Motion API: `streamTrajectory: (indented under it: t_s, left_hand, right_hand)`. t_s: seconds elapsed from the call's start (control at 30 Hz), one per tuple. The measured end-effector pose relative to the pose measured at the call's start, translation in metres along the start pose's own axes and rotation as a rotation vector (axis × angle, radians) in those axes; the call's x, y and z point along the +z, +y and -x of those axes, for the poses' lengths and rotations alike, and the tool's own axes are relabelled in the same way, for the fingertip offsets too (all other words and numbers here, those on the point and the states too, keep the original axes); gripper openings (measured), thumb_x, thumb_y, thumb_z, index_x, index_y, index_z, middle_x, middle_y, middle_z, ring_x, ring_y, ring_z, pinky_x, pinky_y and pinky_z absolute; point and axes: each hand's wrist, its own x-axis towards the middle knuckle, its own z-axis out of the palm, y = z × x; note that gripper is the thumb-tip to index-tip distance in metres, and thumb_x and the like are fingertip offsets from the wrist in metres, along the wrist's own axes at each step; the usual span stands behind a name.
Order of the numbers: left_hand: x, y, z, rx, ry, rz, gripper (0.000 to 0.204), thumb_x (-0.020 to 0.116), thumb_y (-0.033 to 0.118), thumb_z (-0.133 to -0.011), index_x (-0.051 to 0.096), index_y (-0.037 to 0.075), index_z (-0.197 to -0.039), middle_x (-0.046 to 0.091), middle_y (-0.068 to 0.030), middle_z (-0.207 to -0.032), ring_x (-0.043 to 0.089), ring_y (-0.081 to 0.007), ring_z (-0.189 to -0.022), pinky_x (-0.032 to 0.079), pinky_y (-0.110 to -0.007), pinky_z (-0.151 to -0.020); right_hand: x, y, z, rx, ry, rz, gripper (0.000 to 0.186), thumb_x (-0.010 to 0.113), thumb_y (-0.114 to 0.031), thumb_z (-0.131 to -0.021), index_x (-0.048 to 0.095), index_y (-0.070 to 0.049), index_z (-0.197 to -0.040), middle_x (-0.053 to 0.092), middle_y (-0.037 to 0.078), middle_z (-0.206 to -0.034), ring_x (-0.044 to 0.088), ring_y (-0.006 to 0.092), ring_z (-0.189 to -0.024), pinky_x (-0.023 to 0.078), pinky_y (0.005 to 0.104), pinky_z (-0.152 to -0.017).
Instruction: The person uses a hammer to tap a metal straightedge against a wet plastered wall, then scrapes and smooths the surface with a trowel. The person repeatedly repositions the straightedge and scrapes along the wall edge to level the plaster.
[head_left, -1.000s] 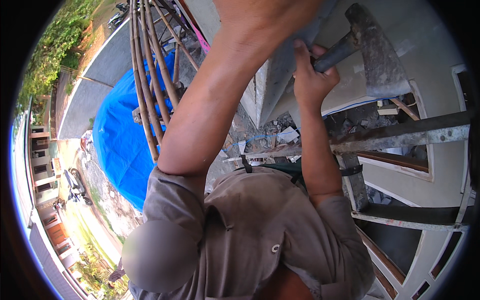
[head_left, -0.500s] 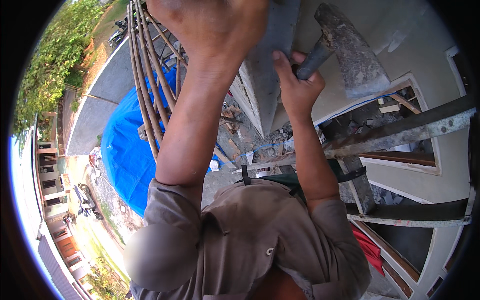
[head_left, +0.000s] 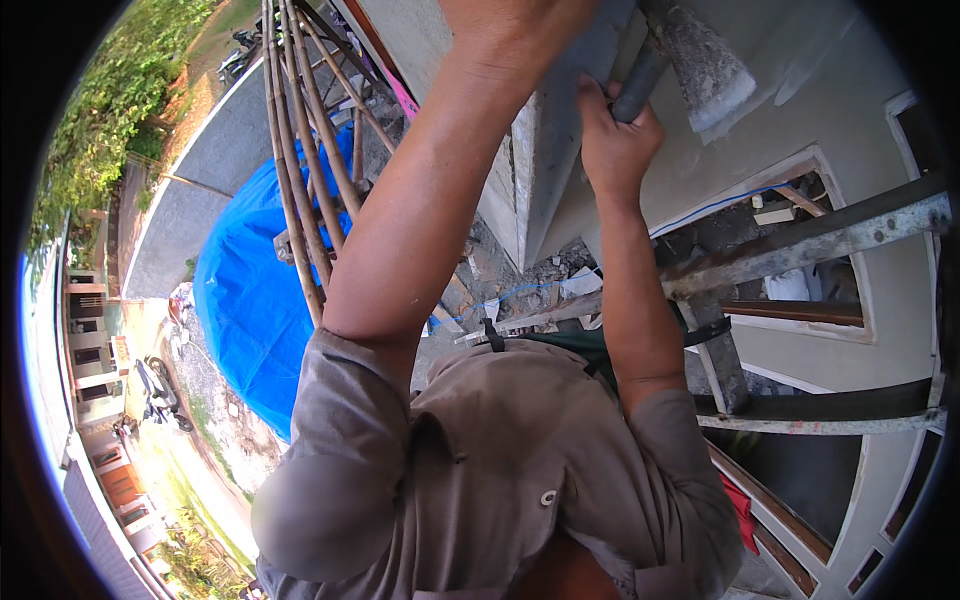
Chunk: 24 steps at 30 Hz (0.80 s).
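My right hand (head_left: 618,145) is closed around the dark handle of a cement-caked trowel (head_left: 708,75), beside a grey wall edge. The trowel's broad blade lies close to the plastered wall face at the upper right. I cannot tell whether it touches. My left hand (head_left: 520,22) reaches up at the top edge of the picture, near the same corner. Its fingers are out of view, so what it holds or touches is hidden. The wall corner (head_left: 525,190) comes down to a point between my forearms.
A ladder (head_left: 800,255) of worn rails stands at my right. Bamboo poles (head_left: 300,150) lean at the left beside a blue tarp (head_left: 245,280). Rubble and broken pieces (head_left: 545,275) lie on the ground below. A window opening (head_left: 790,205) is in the right wall.
Both hands have shifted up and to the right in the picture. The trowel has moved up and turned slightly, still in my right hand. The view has shifted a little too.
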Motion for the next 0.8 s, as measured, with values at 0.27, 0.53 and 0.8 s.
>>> streamTrajectory:
  t_s: [0.27, 0.53, 0.8]
  left_hand:
    - [-0.002, 0.005, 0.001, -0.065, -0.045, -0.023, 0.066, 0.055, 0.011, -0.08, 0.033, -0.009, -0.139, 0.04, -0.033, -0.137, 0.039, -0.0459, -0.126, 0.028, -0.051, -0.107]
    - [-0.005, 0.006, 0.0, -0.105, -0.089, -0.053, 0.067, 0.053, 0.013, -0.081, 0.031, -0.009, -0.141, 0.036, -0.0333, -0.14, 0.034, -0.0462, -0.13, 0.024, -0.052, -0.109]
    - [-0.004, 0.008, 0.002, -0.11, -0.092, -0.039, 0.068, 0.052, 0.011, -0.081, 0.029, -0.008, -0.142, 0.035, -0.0327, -0.141, 0.034, -0.0455, -0.131, 0.025, -0.051, -0.109]
  right_hand:
    - [-0.001, -0.006, -0.002, 0.029, -0.017, 0.029, 0.017, 0.069, -0.006, -0.08, 0.057, 0.001, -0.071, 0.055, -0.002, -0.058, 0.046, 0.0036, -0.057, 0.04, 0.025, -0.053]
    - [-0.001, -0.008, -0.003, 0.058, -0.04, 0.03, 0.016, 0.068, -0.007, -0.08, 0.058, 0.002, -0.072, 0.056, -0.001, -0.06, 0.048, 0.0049, -0.059, 0.041, 0.0263, -0.055]
    - [-0.001, -0.006, -0.002, 0.061, -0.04, 0.038, 0.016, 0.068, -0.008, -0.081, 0.058, 0.002, -0.073, 0.056, -0.001, -0.061, 0.048, 0.0047, -0.059, 0.042, 0.0258, -0.056]
